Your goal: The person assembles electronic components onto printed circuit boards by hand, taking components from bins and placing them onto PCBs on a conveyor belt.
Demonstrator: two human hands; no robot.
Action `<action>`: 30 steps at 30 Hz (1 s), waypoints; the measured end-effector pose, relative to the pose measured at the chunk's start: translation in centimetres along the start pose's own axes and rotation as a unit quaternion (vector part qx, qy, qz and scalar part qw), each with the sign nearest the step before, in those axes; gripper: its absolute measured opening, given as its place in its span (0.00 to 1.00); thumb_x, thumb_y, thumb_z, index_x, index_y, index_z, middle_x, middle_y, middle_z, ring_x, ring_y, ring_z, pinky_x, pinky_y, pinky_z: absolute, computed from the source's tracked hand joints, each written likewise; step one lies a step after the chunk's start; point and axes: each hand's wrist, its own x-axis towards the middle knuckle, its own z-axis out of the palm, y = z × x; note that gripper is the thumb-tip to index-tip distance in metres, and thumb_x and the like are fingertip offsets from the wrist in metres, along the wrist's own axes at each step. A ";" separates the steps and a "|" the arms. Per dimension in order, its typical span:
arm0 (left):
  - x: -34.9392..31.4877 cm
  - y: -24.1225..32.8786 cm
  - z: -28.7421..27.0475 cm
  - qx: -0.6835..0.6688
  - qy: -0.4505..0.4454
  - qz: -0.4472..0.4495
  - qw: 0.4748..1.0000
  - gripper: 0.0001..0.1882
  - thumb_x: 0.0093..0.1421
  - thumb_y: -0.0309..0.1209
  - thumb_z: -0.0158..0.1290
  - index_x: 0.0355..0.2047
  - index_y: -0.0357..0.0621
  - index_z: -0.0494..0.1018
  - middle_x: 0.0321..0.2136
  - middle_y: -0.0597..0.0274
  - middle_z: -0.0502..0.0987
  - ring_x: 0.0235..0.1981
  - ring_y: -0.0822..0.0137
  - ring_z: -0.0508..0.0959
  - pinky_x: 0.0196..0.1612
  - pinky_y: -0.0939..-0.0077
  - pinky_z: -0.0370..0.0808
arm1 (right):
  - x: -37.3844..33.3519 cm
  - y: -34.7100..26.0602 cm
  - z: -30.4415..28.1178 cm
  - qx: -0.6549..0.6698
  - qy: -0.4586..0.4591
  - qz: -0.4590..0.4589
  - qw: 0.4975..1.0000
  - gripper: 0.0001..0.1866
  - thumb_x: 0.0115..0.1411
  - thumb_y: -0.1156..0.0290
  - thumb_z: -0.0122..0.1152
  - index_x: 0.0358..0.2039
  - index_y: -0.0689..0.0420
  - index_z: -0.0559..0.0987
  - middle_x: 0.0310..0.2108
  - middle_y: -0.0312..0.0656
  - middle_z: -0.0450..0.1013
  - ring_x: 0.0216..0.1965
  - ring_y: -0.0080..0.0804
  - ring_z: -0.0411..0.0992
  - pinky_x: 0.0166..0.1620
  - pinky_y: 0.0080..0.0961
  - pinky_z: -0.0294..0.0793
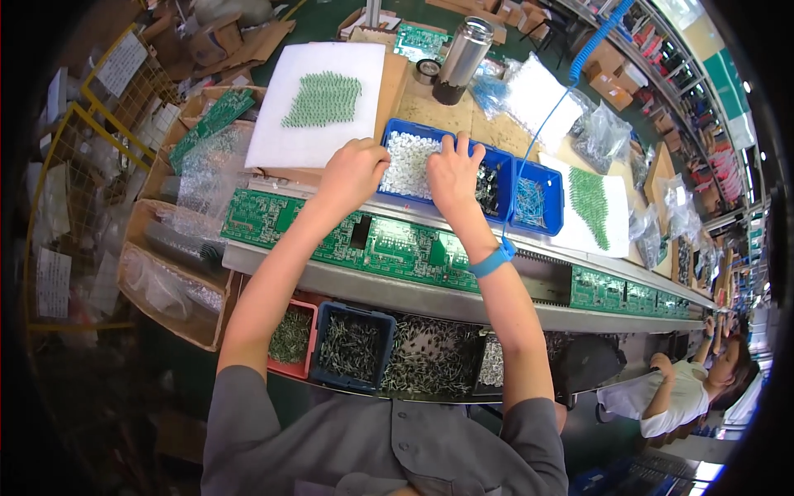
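My left hand is at the left edge of a blue bin, its fingers pinched together; whatever they hold is too small to make out. Inside that bin lie many small white connector-like pieces. Over the bin, between the white pieces and a section of dark components, is my right hand, fingers curled downward and their tips partly hidden. A blue wrist strap with a cord circles my right wrist. Below both hands, green circuit boards sit in a row on a metal rail.
Right of the hands, a blue bin holds blue-leaded components. White foam sheets carry rows of green parts. A steel flask stands behind. Red and dark blue bins sit near my body. A co-worker is at right.
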 end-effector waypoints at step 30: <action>4.3 0.0 8.1 0.246 -0.069 0.101 0.961 0.04 0.46 0.25 0.52 0.22 0.42 0.77 0.28 0.60 0.76 0.37 0.60 0.74 0.40 0.62 0.65 | -14.0 4.6 -2.7 0.439 -0.046 0.060 0.895 0.05 0.50 0.80 0.60 0.29 0.61 0.80 0.26 0.44 0.75 0.30 0.42 0.72 0.35 0.33 0.71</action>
